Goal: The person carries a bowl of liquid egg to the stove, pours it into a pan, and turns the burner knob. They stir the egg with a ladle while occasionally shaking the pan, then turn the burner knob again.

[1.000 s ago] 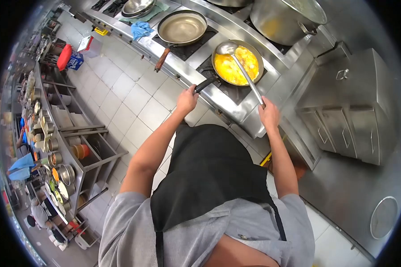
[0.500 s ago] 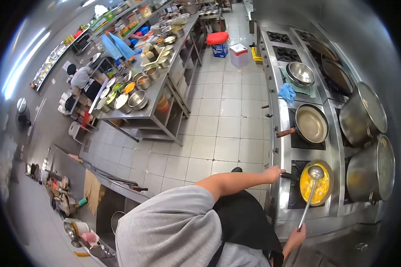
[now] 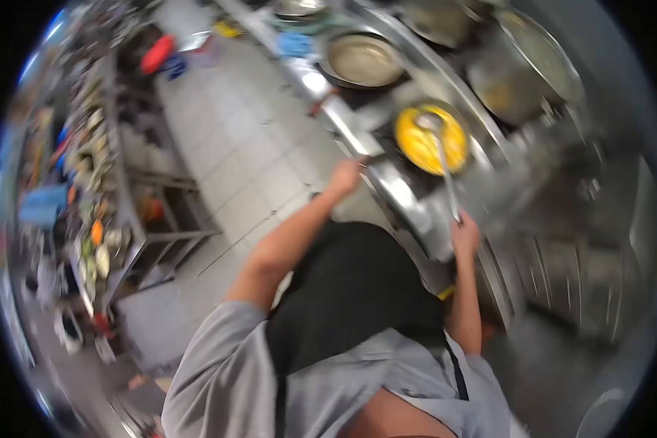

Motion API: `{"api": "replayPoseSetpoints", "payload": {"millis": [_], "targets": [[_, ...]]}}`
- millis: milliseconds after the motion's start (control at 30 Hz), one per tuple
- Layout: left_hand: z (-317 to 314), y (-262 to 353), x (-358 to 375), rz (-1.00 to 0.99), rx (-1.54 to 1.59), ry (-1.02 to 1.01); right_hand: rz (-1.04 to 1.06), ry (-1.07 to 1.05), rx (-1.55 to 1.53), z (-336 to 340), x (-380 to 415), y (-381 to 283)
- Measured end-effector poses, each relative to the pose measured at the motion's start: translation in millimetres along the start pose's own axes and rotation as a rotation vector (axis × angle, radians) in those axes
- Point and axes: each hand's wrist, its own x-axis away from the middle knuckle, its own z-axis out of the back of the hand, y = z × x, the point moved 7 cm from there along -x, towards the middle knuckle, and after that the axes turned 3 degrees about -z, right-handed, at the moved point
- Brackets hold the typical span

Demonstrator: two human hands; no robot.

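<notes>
Yellow egg in the round steel pan [image 3: 431,139] is lying ahead of the right hand [image 3: 465,235], whose fingers are gripping the long steel ladle [image 3: 443,164] (left hand [image 3: 345,177] is reaching the pan's handle, grip blurred).

No readable text anywhere

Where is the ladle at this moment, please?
In the head view, the ladle is right of centre: its bowl lies in the pan of yellow egg on the stove, and its long handle runs down to the right hand, which grips its end.
</notes>
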Motion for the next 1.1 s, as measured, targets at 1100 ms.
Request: {"api": "replayPoseSetpoints", "payload": {"millis": [1100], "targets": [[21.5,17.4,-6.0,0.049,-0.080,-0.298,-0.255,0.050,-0.288,-33.0,7.2,-47.6]]}}
